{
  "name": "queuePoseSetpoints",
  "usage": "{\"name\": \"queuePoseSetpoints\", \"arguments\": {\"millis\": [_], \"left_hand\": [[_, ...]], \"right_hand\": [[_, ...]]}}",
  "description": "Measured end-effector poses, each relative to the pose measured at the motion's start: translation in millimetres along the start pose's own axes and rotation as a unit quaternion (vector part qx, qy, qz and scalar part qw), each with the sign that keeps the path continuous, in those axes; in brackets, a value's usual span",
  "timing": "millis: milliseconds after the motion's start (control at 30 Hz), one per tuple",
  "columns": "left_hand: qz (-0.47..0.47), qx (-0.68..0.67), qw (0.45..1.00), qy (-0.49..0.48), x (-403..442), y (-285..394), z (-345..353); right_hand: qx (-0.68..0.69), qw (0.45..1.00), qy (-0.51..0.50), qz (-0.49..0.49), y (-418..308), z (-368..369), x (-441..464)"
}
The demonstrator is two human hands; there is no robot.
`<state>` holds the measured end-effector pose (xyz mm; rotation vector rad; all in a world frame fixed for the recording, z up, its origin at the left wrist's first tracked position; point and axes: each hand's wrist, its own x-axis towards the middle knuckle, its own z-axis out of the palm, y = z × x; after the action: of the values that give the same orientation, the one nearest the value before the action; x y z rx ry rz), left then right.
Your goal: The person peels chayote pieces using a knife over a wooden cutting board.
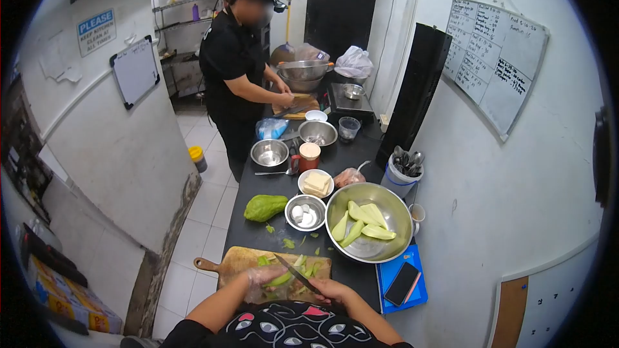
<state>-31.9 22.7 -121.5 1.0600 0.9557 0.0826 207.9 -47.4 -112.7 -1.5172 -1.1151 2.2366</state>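
My right hand point(331, 290) is wrapped round the handle of a knife point(296, 273), whose dark blade points up and left across a wooden cutting board point(235, 259). In a clear plastic glove, my left hand point(259, 277) grips a light green chayote piece point(281, 279) beside the blade. Green peels and pieces point(313, 268) lie around both hands on the board. Past the board sits a whole green chayote point(265, 207). To the right, several pale peeled chayote pieces point(353, 232) rest in a large metal bowl point(401, 245).
Ahead are a small bowl with white eggs point(303, 215), a dish of butter-like blocks point(316, 182), a red mug point(309, 156) and metal bowls point(269, 153). A phone point(402, 283) lies on a blue folder point(418, 260). A co-worker point(235, 71) stands at another board point(298, 108).
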Motion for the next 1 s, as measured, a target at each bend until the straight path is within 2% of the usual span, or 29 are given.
{"name": "queuePoseSetpoints", "arguments": {"millis": [100, 200, 300, 400, 500, 600, 700, 800, 900, 1000], "left_hand": [[-0.004, -0.017, 1.000, -0.022, 1.9, -2.9, -3.3], [0.011, -0.022, 0.999, -0.035, -1.6, -0.5, -3.2], [-0.004, -0.014, 0.999, -0.037, 3.1, -3.6, -4.6], [-0.027, -0.052, 0.998, -0.010, 9.2, -9.7, -3.7], [-0.017, -0.076, 0.996, -0.038, 9.2, -10.4, -3.9], [-0.029, -0.129, 0.991, 0.001, 0.0, -2.8, 3.4], [-0.022, -0.205, 0.978, -0.041, 8.4, -20.0, -1.9], [-0.002, -0.211, 0.976, -0.048, 10.7, -31.9, -5.5], [-0.005, -0.187, 0.982, -0.011, 19.8, -46.5, -12.5], [-0.021, -0.190, 0.982, 0.000, 3.0, -31.0, -4.6]], "right_hand": [[0.010, 1.000, -0.017, 0.012, 11.5, -5.8, 14.3], [-0.013, 0.999, 0.024, 0.035, 8.7, -3.1, 13.9], [-0.019, 0.998, 0.060, 0.000, -0.8, 1.1, 3.3], [-0.046, 0.996, 0.067, -0.022, 3.4, 2.7, 5.8], [-0.097, 0.991, 0.090, -0.017, -2.4, 6.8, 2.5], [-0.101, 0.988, 0.109, -0.034, -1.2, 7.2, 6.4], [-0.110, 0.987, 0.107, -0.050, 2.6, 7.5, 11.2], [-0.141, 0.982, 0.110, -0.066, -2.7, 10.2, 6.9], [-0.168, 0.977, 0.131, -0.016, -7.7, 14.4, 8.1], [-0.189, 0.971, 0.132, -0.063, 21.2, 3.0, 38.4]]}}
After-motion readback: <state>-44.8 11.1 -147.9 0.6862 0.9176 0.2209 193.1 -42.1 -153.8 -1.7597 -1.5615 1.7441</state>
